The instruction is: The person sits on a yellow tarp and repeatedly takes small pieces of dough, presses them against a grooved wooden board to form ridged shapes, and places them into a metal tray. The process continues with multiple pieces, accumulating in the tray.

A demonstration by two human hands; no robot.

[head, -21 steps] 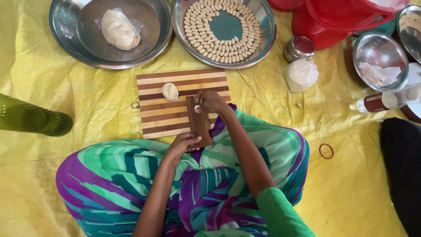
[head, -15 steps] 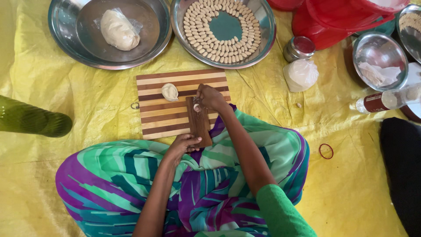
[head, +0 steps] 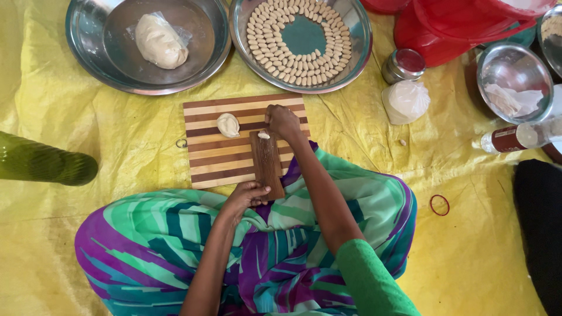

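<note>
My left hand (head: 246, 196) grips the near end of a small dark ridged wooden paddle (head: 267, 164) that lies on a striped wooden cutting board (head: 205, 152). My right hand (head: 282, 121) rests at the paddle's far end, fingertips against a small rolled piece of dough (head: 264, 135). A lump of dough (head: 228, 124) sits on the board to the left of the paddle.
A steel plate (head: 351, 52) holds several rings of shaped dough pieces. A steel bowl (head: 105, 64) at the back left holds a large wrapped dough ball (head: 160, 41). A small tin (head: 403, 64), white bag (head: 405, 100), bottle (head: 515, 137) and red tub (head: 468, 29) stand right.
My right hand has slid up the paddle to its far end, and the small dough piece now lies rolled at the top. My left hand still holds the paddle.
</note>
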